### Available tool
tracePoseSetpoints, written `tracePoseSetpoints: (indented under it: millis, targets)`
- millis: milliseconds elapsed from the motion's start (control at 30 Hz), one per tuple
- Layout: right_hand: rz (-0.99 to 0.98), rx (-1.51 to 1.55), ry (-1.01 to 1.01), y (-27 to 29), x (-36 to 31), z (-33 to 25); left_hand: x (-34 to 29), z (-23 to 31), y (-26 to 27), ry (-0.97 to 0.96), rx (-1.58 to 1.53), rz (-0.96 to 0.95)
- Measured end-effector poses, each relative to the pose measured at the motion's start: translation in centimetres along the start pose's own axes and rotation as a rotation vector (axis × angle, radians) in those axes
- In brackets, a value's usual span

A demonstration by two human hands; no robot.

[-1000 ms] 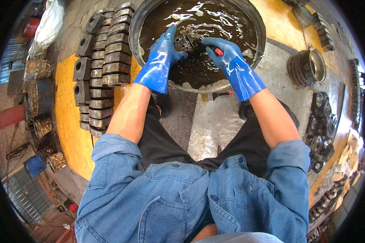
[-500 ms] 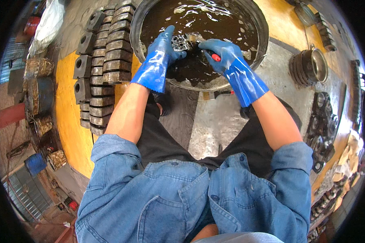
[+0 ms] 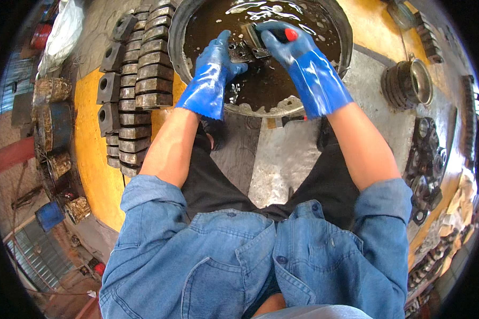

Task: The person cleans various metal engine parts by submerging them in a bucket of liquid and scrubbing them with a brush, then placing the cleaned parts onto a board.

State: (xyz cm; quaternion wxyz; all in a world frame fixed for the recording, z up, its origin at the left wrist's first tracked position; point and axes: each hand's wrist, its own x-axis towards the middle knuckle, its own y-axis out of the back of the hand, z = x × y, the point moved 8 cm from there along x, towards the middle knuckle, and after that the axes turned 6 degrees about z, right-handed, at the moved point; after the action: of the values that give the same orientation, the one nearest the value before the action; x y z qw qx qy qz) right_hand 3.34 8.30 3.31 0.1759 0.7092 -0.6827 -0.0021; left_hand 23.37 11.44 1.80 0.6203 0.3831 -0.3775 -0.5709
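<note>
A wide round basin [image 3: 341, 80] of dark brown liquid stands in front of me. My left hand [image 3: 214, 56], in a blue rubber glove, grips a dark metal part with holes [image 3: 240, 52] at the liquid's surface, its thumb pointing up. My right hand [image 3: 287, 41], gloved the same way, is closed round a brush [image 3: 250, 35] with a red handle end. The brush's bristles are just beyond the metal part, close to it; whether they touch I cannot tell. The underside of the part is hidden in the liquid.
Stacked metal blocks [image 3: 154, 64] stand left of the basin, some with round holes. A second brush [image 3: 285, 122] lies at its near edge. Stacked metal rings [image 3: 410, 84] and dark round parts [image 3: 426, 165] are to the right. Cans [image 3: 52, 90] stand far left.
My right hand and the brush have moved up and away from me over the metal part. The left hand has barely moved. More of the part's dark, holed face shows now.
</note>
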Motion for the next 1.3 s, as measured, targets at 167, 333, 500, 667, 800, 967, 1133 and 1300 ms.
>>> tracePoseSetpoints:
  millis: [167, 333, 500, 667, 800, 967, 1133, 1300]
  targets:
    - [-0.103, -0.096, -0.304, -3.8, 2.4, 1.9, 0.2, 0.1, -0.4, -0.054, 0.021, 0.020]
    - [-0.203, -0.456, -0.238, -3.5, 2.3, 1.5, 0.3, 0.3, -0.9, -0.104, -0.018, 0.061]
    - [-0.158, -0.264, -0.221, -1.7, 0.0, 1.1, 0.4, 1.3, -0.5, -0.083, 0.060, 0.075]
    - [-0.249, -0.165, -0.511, 1.0, -1.6, 2.8, -0.2, 1.4, 0.4, -0.046, 0.008, 0.007]
    - [-0.450, -0.620, -0.193, 3.8, -2.2, 4.7, -0.2, 1.0, 0.6, -0.065, 0.075, 0.050]
    - [-0.274, -0.606, -0.436, 4.6, -3.9, 15.5, 0.4, 0.5, -0.5, -0.045, 0.062, -0.010]
    - [-0.334, -0.631, -0.451, 3.2, -2.9, 10.6, 0.5, -0.5, -0.7, -0.047, 0.037, -0.021]
    - [-0.233, -0.495, -0.357, 4.5, 0.3, -0.7, 1.1, -0.6, -1.8, -0.033, -0.035, -0.058]
